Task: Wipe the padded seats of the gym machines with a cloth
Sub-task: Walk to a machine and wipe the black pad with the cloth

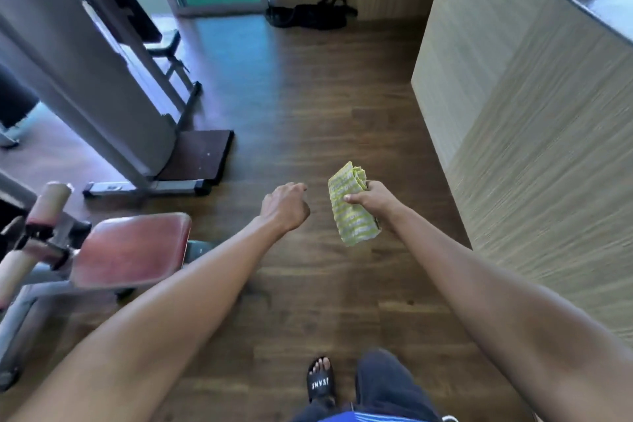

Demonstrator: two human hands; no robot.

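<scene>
Yellow striped cloth (351,205), folded, sits gripped in your right hand (371,199) over bare floor; your left hand (286,207) is a loose, empty fist. Neither touches the red padded seat (132,250), lower left, so I judge wiping isn't underway here.

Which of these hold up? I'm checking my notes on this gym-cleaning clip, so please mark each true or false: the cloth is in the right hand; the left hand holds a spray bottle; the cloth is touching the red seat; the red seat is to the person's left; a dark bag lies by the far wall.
1. The cloth is in the right hand. True.
2. The left hand holds a spray bottle. False: it is closed on nothing visible.
3. The cloth is touching the red seat. False: it hangs in the air above the floor, apart from the seat.
4. The red seat is to the person's left. True.
5. A dark bag lies by the far wall. True.
</scene>
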